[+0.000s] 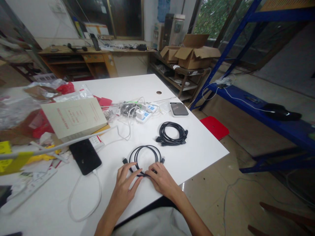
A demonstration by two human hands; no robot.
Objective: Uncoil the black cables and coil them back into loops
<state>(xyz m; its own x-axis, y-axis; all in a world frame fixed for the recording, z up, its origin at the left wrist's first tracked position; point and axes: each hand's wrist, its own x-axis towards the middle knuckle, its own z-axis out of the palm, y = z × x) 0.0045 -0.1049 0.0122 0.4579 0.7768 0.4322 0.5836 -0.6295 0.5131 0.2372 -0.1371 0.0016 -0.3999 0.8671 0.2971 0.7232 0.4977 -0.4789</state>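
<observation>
Left hand (126, 182) is partly spread, its thumb and fingertips at the near edge of a looped black cable (145, 146); whether it grips, I cannot tell from where I stand. Right hand (159, 180) is drawn in narrow, fingers bent and pinching that same near edge. The cable lies in a loose ring on the white surface (199, 160), close to its near edge, one plug sticking out to the left and another end to the right.

Just beyond, a bit to the right, sits a thicker black coil (181, 136), its plugs bunched along the near side. Farther off are a white power strip (145, 115) and, right of it, a grey-topped device (179, 109) near the right edge.

Over on the left, a black phone (85, 156) lies with a white cord (100, 193) looping nearer, and behind it a pale box (76, 118) leans among crumpled bags. Off the right edge I see a red stool (214, 127).
</observation>
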